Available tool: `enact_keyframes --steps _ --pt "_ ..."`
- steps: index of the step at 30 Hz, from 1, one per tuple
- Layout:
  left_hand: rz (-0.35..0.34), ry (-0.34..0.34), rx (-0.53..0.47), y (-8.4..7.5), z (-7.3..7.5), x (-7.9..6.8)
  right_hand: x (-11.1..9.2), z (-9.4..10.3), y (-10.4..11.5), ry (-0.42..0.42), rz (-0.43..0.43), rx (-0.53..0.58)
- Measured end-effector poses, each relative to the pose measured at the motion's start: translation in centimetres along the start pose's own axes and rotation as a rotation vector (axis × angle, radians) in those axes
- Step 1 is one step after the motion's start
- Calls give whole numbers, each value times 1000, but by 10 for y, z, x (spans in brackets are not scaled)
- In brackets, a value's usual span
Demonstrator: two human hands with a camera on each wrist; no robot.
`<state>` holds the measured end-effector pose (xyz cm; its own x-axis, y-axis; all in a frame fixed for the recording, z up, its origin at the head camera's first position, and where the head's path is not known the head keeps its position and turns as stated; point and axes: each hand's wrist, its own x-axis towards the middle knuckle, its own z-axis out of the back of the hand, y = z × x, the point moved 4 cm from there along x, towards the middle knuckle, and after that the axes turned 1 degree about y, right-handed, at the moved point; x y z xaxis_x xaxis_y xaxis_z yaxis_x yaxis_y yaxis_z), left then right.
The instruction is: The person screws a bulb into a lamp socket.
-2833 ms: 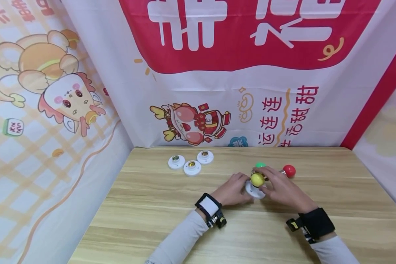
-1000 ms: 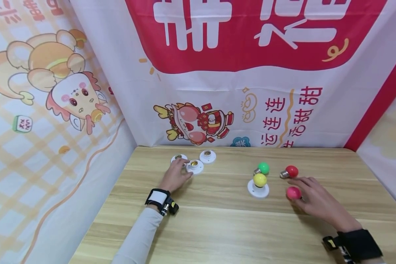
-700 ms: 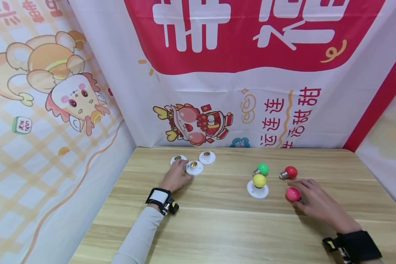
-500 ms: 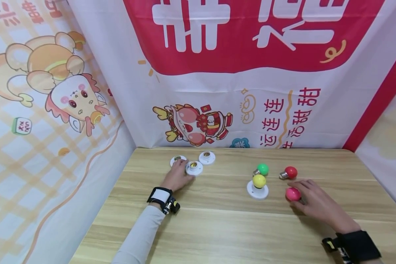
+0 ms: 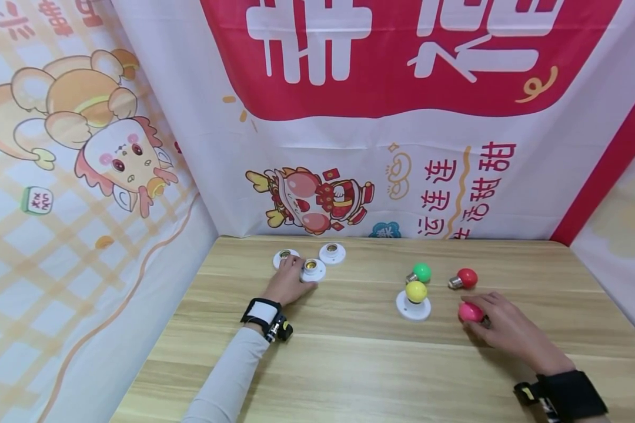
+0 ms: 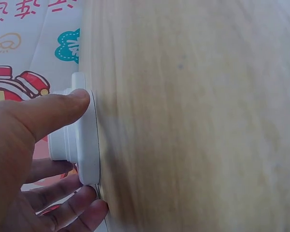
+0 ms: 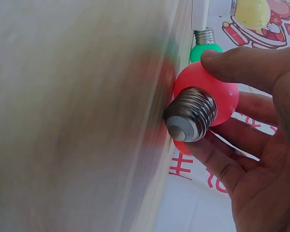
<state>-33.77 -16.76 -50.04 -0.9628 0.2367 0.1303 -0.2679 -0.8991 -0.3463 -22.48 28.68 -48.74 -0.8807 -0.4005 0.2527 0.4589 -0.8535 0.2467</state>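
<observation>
My left hand [image 5: 288,284] grips the front white lamp holder [image 5: 314,274] of a group of three at the table's back left. In the left wrist view, the thumb lies on the rim of its round base [image 6: 88,140], with fingertips at the opposite edge. On the right, my right hand [image 5: 513,332] holds a pink light bulb [image 5: 471,312] between thumb and fingers. The right wrist view shows its metal screw cap [image 7: 191,113] pointing toward the camera, close to the tabletop. A yellow bulb [image 5: 415,291] stands upright in a fourth lamp holder [image 5: 414,310] between the hands.
Two more lamp holders, one at left [image 5: 281,258] and one behind [image 5: 331,253], stand beside the gripped one. A green bulb [image 5: 422,272] lies behind the yellow one, and a red bulb [image 5: 467,278] lies right of it. A printed cloth [image 5: 317,141] hangs behind the table.
Both hands have left the yellow bulb and its holder. The left went to the lamp holders at left, the right to the pink bulb. Over the last second they have barely shifted.
</observation>
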Motion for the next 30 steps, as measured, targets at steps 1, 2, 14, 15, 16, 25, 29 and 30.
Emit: enact_keyframes --steps 1,2,14,15,16,25,29,30 --pt "0 -1 -2 0 0 0 0 0 0 3 -4 2" --pt "-1 -2 -3 0 0 0 0 0 0 4 -9 4" --pt "26 28 -11 2 -2 -1 1 1 0 12 -63 39" --pt "25 32 -11 2 -2 -1 1 1 0 14 -69 44" --pt "24 37 -8 2 -2 -1 1 1 0 15 -73 49" --pt "25 48 7 -2 -3 -3 2 2 0 25 -116 73" --pt "23 59 13 -2 -4 -3 3 2 0 25 -115 83" --pt "23 63 16 -2 -4 -3 2 2 0 24 -115 86"
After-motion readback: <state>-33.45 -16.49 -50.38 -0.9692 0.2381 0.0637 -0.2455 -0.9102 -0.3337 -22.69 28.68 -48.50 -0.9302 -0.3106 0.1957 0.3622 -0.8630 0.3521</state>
